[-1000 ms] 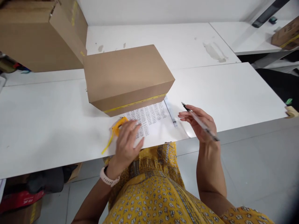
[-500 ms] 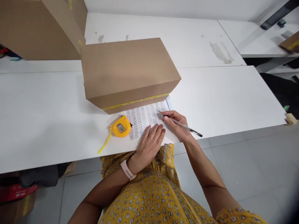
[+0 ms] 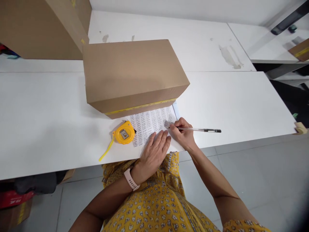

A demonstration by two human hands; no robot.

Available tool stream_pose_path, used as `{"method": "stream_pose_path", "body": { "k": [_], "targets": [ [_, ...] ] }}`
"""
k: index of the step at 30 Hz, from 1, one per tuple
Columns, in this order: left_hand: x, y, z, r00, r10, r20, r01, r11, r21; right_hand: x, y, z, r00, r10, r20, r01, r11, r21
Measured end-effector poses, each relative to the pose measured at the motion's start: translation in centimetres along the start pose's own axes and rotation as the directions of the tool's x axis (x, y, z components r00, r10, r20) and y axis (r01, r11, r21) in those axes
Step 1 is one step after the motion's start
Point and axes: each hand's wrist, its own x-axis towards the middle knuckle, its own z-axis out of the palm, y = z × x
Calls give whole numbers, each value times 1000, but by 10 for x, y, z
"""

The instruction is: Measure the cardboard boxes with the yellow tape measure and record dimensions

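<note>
A sheet of paper (image 3: 151, 120) with columns of handwriting lies at the table's front edge, its far part hidden under or behind a cardboard box (image 3: 135, 69). My left hand (image 3: 155, 149) rests flat on the sheet's near part, fingers stretched out. In my right hand (image 3: 184, 133) a clear pen with a black cap end (image 3: 200, 129) is pinched, its tip at the paper near the written columns. Left of the sheet sits a yellow tape measure (image 3: 125, 132) with a yellow strap trailing toward the table edge.
The white table (image 3: 229, 103) runs across the view. A bigger cardboard box (image 3: 43, 29) stands at the back left. Another taped box (image 3: 300, 50) shows at the far right. Below the table's left part are a red item (image 3: 16, 199) and dark cloth (image 3: 36, 183).
My right hand has moved slightly down the sheet, and the pen has swung from a diagonal slant to nearly level, pointing right. My left hand stays on the paper.
</note>
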Motion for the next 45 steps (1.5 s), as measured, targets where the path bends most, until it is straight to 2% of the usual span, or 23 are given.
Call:
{"method": "stream_pose_path", "body": {
  "k": [6, 17, 31, 45],
  "targets": [
    [-1, -1, 1, 1000, 2, -25, -3, 1000, -14, 1, -3, 0, 999, -10, 37, 12, 998, -62],
    [-2, -1, 2, 1000, 6, 5, -6, 1000, 1, 0, -4, 1, 998, -20, 62, 26, 995, -97],
    [-1, -1, 2, 1000, -5, 14, 6, 999, -32, 0, -7, 1, 1000, 5, 18, -4, 999, -53],
    [-2, -1, 3, 1000, 2, -3, -2, 999, -34, 1, -6, 0, 999, -5, 40, 6, 999, -36]
  ]
}}
